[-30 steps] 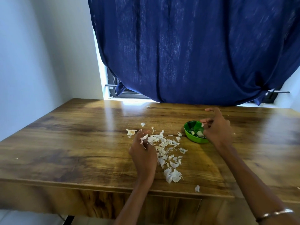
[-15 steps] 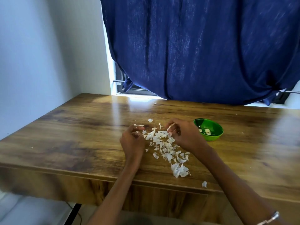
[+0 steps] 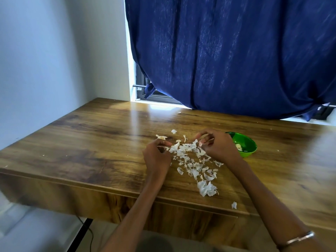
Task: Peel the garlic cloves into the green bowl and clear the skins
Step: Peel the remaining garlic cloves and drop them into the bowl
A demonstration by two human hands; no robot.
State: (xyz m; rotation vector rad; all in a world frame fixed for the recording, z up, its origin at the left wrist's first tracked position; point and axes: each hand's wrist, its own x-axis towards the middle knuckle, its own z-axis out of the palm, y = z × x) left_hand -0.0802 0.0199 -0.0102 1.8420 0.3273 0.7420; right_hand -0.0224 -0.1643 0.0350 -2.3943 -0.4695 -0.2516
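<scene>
Both hands curled over the garlic skins (image 3: 190, 160) mid-table. Left hand (image 3: 157, 158) and right hand (image 3: 218, 147) each pinch something small, can't tell skin or clove. Green bowl (image 3: 250, 149) just beside right hand, peeled cloves (image 3: 238, 147) inside.

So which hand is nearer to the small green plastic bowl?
The right hand: it sits just left of the small green plastic bowl, partly hiding its rim. The left hand is farther left, across the heap of white garlic skins.
</scene>
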